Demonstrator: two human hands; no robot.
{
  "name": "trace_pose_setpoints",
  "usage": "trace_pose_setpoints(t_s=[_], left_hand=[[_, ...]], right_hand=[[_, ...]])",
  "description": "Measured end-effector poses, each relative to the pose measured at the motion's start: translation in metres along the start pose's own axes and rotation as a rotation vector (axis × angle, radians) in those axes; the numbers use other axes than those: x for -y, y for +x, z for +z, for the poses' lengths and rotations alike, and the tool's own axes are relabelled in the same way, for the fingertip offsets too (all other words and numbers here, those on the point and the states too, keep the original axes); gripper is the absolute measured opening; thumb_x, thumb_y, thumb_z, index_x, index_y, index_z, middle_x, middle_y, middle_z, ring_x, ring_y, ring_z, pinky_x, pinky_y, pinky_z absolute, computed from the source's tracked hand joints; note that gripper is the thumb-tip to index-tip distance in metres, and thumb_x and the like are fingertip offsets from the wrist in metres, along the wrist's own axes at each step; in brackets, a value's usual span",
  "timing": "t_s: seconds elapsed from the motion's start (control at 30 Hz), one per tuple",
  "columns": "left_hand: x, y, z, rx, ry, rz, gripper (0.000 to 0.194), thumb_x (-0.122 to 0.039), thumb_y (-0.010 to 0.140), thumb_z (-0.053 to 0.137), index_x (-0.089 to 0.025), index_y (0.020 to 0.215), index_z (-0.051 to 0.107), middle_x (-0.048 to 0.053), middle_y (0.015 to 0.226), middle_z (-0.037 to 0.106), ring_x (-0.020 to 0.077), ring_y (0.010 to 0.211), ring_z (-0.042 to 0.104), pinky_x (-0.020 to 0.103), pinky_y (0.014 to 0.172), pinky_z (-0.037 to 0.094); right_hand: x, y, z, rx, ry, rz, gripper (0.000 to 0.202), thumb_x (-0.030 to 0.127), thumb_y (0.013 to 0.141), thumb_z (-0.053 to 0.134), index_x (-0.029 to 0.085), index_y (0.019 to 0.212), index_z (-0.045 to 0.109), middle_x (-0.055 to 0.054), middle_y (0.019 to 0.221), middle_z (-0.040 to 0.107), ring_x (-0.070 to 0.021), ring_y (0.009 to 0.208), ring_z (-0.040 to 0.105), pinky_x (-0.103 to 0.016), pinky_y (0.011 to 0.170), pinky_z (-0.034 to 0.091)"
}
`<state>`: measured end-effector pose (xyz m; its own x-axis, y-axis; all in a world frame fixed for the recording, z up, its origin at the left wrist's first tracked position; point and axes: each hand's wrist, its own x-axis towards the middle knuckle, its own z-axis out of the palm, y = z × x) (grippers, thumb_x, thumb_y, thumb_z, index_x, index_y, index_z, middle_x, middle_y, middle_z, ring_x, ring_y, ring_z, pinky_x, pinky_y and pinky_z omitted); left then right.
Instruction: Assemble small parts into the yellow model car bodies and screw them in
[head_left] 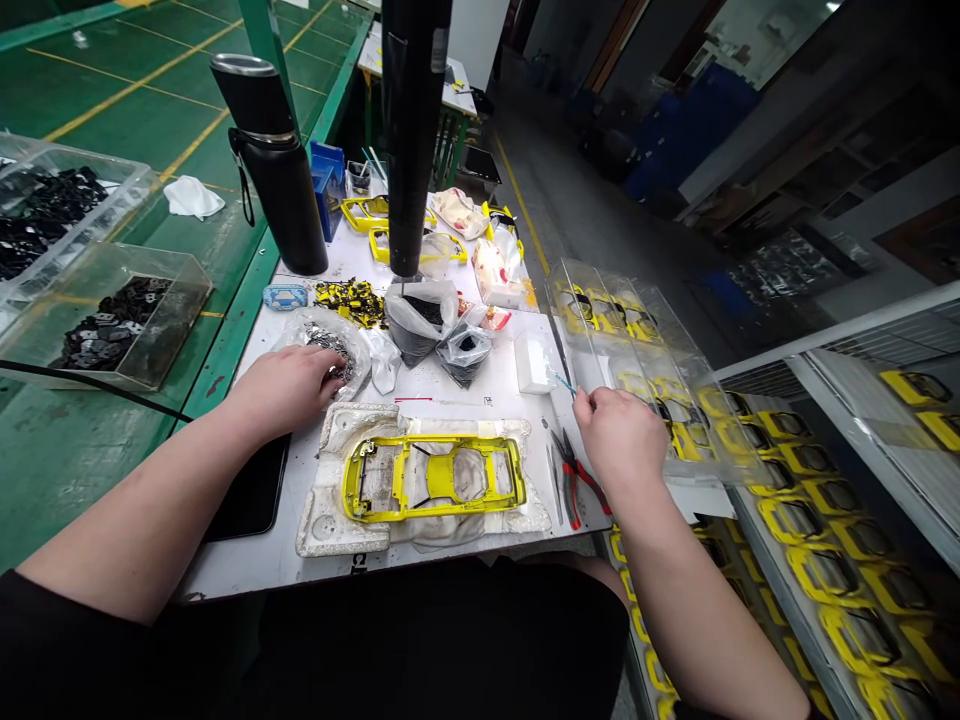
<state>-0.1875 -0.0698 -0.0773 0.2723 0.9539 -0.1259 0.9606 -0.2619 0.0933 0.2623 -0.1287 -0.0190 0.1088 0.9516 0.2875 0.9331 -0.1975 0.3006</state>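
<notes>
By the remote head view, I see the yellow frame [441, 478] lying on the foam [328, 532]. Beyond its left end, my left hand [294, 386] bends its fingers into the bag [360, 338] of small metal parts — I cannot tell if they grip one. Beyond its right end, my right hand [622, 432] is closed on a thin blue stick [565, 385], near the white block [533, 365]. Pliers [572, 500] lie right of the frame.

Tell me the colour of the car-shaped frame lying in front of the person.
The car-shaped frame is bright yellow, best seen in the head view.
</notes>
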Motion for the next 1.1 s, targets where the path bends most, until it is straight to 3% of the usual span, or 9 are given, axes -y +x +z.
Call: trace_pose_setpoints(t_s=[0.23,0.53,0.77,1.1], left_hand=[[0.000,-0.001,-0.001,0.004,0.005,-0.009,0.053,-0.045,0.104,0.046,-0.019,0.140,0.076,0.019,0.139,0.080,0.0427,0.132,0.073,0.053,0.109,0.057],[-0.001,-0.001,-0.001,-0.003,-0.004,0.000,0.053,-0.044,0.104,0.046,-0.018,0.139,0.075,0.019,0.138,0.080,0.0431,0.131,0.074,0.053,0.106,0.057],[0.002,0.000,0.000,-0.014,-0.052,-0.005,0.054,-0.047,0.102,0.047,-0.019,0.137,0.078,0.019,0.133,0.082,0.0449,0.128,0.074,0.054,0.105,0.057],[0.003,0.000,0.002,-0.029,-0.078,0.010,0.053,-0.046,0.101,0.047,-0.021,0.136,0.078,0.020,0.135,0.081,0.0468,0.129,0.073,0.058,0.106,0.057]], right_hand=[[0.005,-0.003,-0.005,0.056,-0.013,0.034,0.043,0.035,0.113,0.057,0.011,0.097,0.088,-0.018,0.094,0.082,-0.0274,0.079,0.071,-0.035,0.065,0.027],[0.003,-0.005,-0.006,0.066,0.000,0.139,0.052,0.040,0.115,0.051,0.009,0.101,0.091,-0.022,0.092,0.080,-0.0273,0.076,0.071,-0.034,0.070,0.043],[-0.002,-0.009,-0.005,0.033,0.014,0.134,0.049,0.044,0.113,0.057,0.011,0.095,0.089,-0.020,0.090,0.080,-0.0261,0.068,0.065,-0.036,0.064,0.032],[-0.003,-0.012,-0.001,-0.037,0.090,0.050,0.036,0.039,0.110,0.064,0.015,0.091,0.081,-0.014,0.090,0.077,-0.0247,0.076,0.060,-0.035,0.067,0.024]])
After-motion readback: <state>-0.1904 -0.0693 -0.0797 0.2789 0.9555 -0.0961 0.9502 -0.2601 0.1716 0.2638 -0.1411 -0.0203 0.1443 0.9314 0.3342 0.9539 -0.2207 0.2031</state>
